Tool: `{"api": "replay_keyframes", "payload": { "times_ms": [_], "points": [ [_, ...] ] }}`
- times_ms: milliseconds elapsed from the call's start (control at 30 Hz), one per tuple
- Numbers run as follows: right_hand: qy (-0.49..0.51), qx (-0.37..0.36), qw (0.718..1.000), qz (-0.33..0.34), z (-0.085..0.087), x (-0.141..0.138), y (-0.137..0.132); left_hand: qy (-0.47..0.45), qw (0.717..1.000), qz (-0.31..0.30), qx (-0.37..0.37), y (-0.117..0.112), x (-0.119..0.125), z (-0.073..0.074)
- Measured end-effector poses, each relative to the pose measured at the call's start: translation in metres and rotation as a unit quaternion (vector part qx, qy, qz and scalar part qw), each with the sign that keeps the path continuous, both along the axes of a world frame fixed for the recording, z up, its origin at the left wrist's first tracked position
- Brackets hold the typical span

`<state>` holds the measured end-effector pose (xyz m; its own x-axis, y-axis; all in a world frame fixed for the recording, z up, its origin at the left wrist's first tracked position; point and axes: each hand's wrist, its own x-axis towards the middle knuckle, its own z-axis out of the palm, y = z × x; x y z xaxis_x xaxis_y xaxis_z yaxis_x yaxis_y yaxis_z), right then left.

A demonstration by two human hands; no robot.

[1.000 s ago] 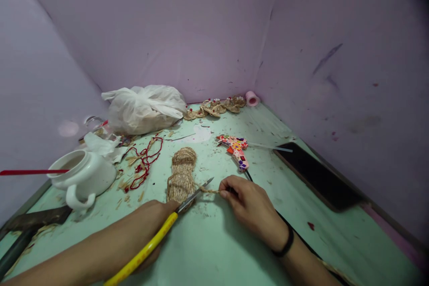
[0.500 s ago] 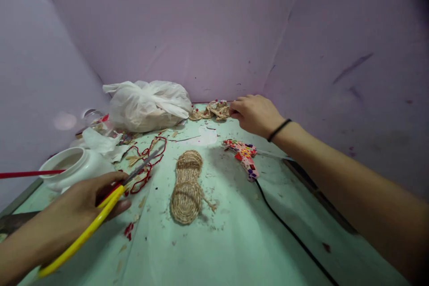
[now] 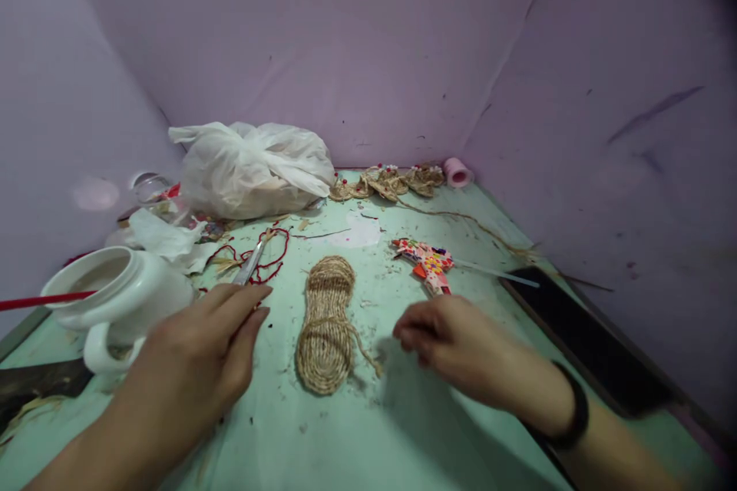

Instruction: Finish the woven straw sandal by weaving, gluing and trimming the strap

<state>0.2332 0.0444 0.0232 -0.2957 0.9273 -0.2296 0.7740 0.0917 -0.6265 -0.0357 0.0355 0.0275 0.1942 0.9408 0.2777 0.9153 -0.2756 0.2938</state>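
Note:
On the green tabletop in the middle lies a braided straw sole (image 3: 326,326), a cord tied round its waist with a loose end on the right. My left hand (image 3: 199,349) is closed on scissors (image 3: 252,261); the blades point away from me past the fingers and the handles are hidden. To the right of the sole, my right hand (image 3: 449,341) hovers above the table, fingers curled together and slightly blurred. Whether anything is in them is hidden. Just beyond it lies a patterned glue gun (image 3: 429,261) with a clear glue stick in its back.
Small straw slippers (image 3: 391,181) with red beads line the back beside a pink spool (image 3: 457,173). A white plastic bag (image 3: 253,173) sits back left, near red yarn (image 3: 282,245). A white mug (image 3: 123,284) stands left. At right lies a dark phone-like slab (image 3: 581,337).
My right hand has drawn back from the slippers toward me, uncovering the pink spool. My left hand has turned over the scissors, hiding their yellow handles.

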Motion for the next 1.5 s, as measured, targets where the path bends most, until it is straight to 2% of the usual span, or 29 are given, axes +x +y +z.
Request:
{"api": "replay_keyframes", "payload": {
  "times_ms": [33,67,100,167,200,267,367,433,500,600,667,700,733,767,867,933,1000,1100,1233,1333,1500],
  "points": [
    [0.043,-0.056,0.998,-0.004,-0.008,0.0,-0.014,-0.032,0.999,0.018,-0.037,0.003,0.007,-0.001],
    [0.088,-0.091,0.992,-0.022,-0.016,-0.002,-0.025,-0.055,0.992,0.044,-0.107,0.007,0.013,-0.003],
    [0.139,-0.124,0.982,-0.041,-0.024,-0.005,-0.034,-0.093,0.977,0.065,-0.179,0.013,0.018,-0.007],
    [0.25,-0.195,0.944,-0.088,-0.036,-0.015,-0.044,-0.222,0.931,0.112,-0.268,0.026,0.026,-0.015],
    [0.305,-0.218,0.922,-0.101,-0.04,-0.021,-0.047,-0.273,0.907,0.139,-0.288,0.031,0.03,-0.018],
    [0.388,-0.249,0.88,-0.116,-0.046,-0.035,-0.049,-0.328,0.878,0.153,-0.314,0.038,0.037,-0.023],
    [0.475,-0.291,0.816,-0.155,-0.048,-0.05,-0.048,-0.365,0.851,0.156,-0.343,0.037,0.045,-0.024],
    [0.501,-0.296,0.794,-0.176,-0.048,-0.056,-0.047,-0.395,0.836,0.16,-0.346,0.03,0.05,-0.022],
    [0.495,-0.274,0.804,-0.181,-0.047,-0.058,-0.045,-0.421,0.821,0.158,-0.351,0.021,0.053,-0.02],
    [0.434,-0.199,0.86,-0.178,-0.044,-0.055,-0.038,-0.465,0.783,0.145,-0.388,0.007,0.056,-0.018],
    [0.397,-0.144,0.886,-0.191,-0.042,-0.048,-0.032,-0.486,0.76,0.129,-0.412,-0.001,0.055,-0.019],
    [0.39,-0.129,0.891,-0.194,-0.041,-0.044,-0.029,-0.481,0.762,0.123,-0.416,-0.005,0.054,-0.019],
    [0.391,-0.123,0.892,-0.191,-0.04,-0.04,-0.026,-0.463,0.777,0.116,-0.41,-0.008,0.052,-0.02],
    [0.397,-0.127,0.891,-0.18,-0.04,-0.036,-0.024,-0.435,0.805,0.109,-0.388,-0.011,0.049,-0.019],
    [0.4,-0.168,0.891,-0.131,-0.042,-0.03,-0.023,-0.317,0.919,0.063,-0.227,-0.018,0.045,-0.014],
    [0.377,-0.184,0.9,-0.121,-0.045,-0.03,-0.025,-0.243,0.965,-0.024,-0.099,-0.021,0.048,-0.007],
    [0.354,-0.175,0.911,-0.122,-0.047,-0.032,-0.026,-0.192,0.971,-0.138,-0.03,-0.021,0.058,-0.002],
    [0.356,-0.136,0.919,-0.102,-0.045,-0.034,-0.027,-0.104,0.968,-0.222,-0.051,-0.02,0.079,-0.002],
    [0.36,-0.104,0.923,-0.092,-0.041,-0.032,-0.026,-0.014,0.965,-0.245,-0.095,-0.017,0.1,-0.01],
    [0.367,-0.126,0.917,-0.094,-0.044,-0.029,-0.025,0.02,0.968,-0.24,-0.073,-0.015,0.101,-0.017],
    [0.432,-0.208,0.868,-0.133,-0.051,-0.024,-0.025,-0.066,0.976,-0.193,-0.079,-0.007,0.084,-0.024]
  ]
}}
